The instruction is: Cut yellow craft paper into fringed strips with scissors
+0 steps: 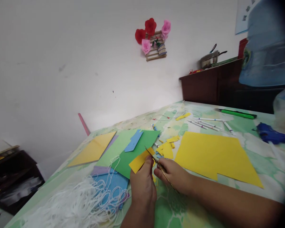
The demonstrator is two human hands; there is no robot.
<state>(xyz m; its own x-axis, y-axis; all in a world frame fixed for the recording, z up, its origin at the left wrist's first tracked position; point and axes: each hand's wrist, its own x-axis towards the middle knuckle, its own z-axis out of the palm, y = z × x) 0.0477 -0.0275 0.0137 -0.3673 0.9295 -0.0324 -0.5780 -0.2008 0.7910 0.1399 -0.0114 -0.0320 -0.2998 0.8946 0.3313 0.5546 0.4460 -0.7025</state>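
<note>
My left hand [142, 183] pinches a small yellow paper strip [139, 161] above the table. My right hand [172, 174] grips thin gold scissors [156, 161], whose blades reach up to the strip's upper edge. Just behind the strip lies a green sheet [137, 148] with a blue paper cut-out [133, 141] on it. Small yellow scraps [167, 148] lie beyond my right hand.
A large yellow sheet [216, 156] lies to the right, another yellow sheet [93, 148] to the left. White string [85, 199] is piled over blue paper at front left. Markers [207, 124], a green cutter [237, 113], a blue glue gun [272, 134] and a water bottle [268, 44] sit at the far right.
</note>
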